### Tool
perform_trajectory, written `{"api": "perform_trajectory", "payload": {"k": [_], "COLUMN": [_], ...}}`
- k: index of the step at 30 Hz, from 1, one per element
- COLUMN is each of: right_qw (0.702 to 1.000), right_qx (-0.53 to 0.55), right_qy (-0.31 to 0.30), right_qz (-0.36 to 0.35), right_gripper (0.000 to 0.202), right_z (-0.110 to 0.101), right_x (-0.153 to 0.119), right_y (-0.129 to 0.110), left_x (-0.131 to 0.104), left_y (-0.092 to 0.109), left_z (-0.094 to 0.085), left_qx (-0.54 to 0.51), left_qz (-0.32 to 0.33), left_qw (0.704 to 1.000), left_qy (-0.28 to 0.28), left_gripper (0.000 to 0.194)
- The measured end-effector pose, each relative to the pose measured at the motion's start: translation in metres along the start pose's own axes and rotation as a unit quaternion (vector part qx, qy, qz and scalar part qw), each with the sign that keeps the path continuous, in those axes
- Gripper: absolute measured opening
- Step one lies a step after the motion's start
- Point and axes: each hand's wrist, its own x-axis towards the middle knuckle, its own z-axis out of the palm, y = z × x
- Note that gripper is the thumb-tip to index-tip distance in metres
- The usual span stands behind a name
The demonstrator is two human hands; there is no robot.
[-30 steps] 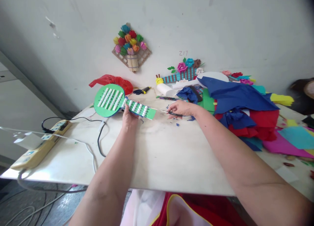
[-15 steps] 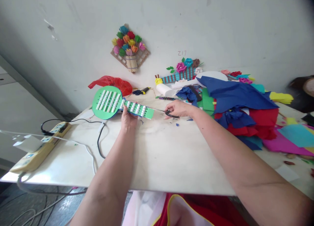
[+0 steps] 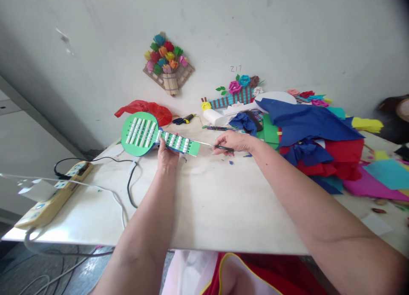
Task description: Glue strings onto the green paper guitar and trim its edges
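Note:
A green paper guitar (image 3: 138, 146) with white rolled strips across its round body and neck is held over the table. My left hand (image 3: 168, 157) grips its neck near the body, thumb on top. In my right hand (image 3: 230, 141) are scissors (image 3: 224, 148) with dark handles, their blades pointing left along the upper edge of the neck near its end. Small blue scraps (image 3: 231, 163) lie on the table below my right hand.
Left on the table (image 3: 211, 209) are a power strip (image 3: 51, 201) and cables. Behind lie a red plastic bag (image 3: 147, 109) and yellow-black pliers (image 3: 184, 119). Coloured paper (image 3: 306, 120) is piled at right; a flower decoration (image 3: 170, 82) is on the wall.
The scissors have turned slightly in my right hand, and their handles look closer together. My left hand and the guitar have barely moved; the view has shifted a little.

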Motion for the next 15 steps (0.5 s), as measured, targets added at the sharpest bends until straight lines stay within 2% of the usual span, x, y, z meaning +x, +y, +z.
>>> {"api": "perform_trajectory", "payload": {"k": [3, 6, 8, 10, 13, 15], "right_qw": [0.992, 0.954, 0.934, 0.946, 0.986, 0.997], "right_qx": [-0.111, -0.265, -0.313, -0.285, -0.153, -0.069], "right_qy": [0.051, 0.133, 0.163, 0.148, 0.073, 0.027], "right_qz": [-0.009, -0.04, -0.055, -0.042, -0.003, 0.005], "right_gripper": [0.042, 0.036, 0.035, 0.037, 0.042, 0.044], "right_z": [0.002, 0.005, 0.006, 0.006, 0.005, 0.004], "right_x": [0.0, 0.0, -0.001, -0.001, -0.001, -0.001], "right_y": [-0.006, -0.014, -0.018, -0.019, -0.016, -0.012], "left_x": [0.001, 0.002, 0.003, 0.003, 0.001, 0.0], "left_y": [0.001, 0.002, 0.002, 0.002, 0.002, 0.002], "left_z": [0.0, -0.001, -0.002, -0.002, -0.001, 0.0], "left_qx": [-0.005, -0.011, -0.014, -0.012, -0.011, -0.015], "left_qz": [0.002, 0.008, 0.011, 0.01, 0.009, 0.007], "left_qw": [1.0, 1.0, 1.0, 1.0, 1.0, 0.999], "left_qy": [0.001, 0.0, -0.003, -0.007, -0.018, -0.027], "left_gripper": [0.025, 0.025, 0.027, 0.028, 0.029, 0.031]}}
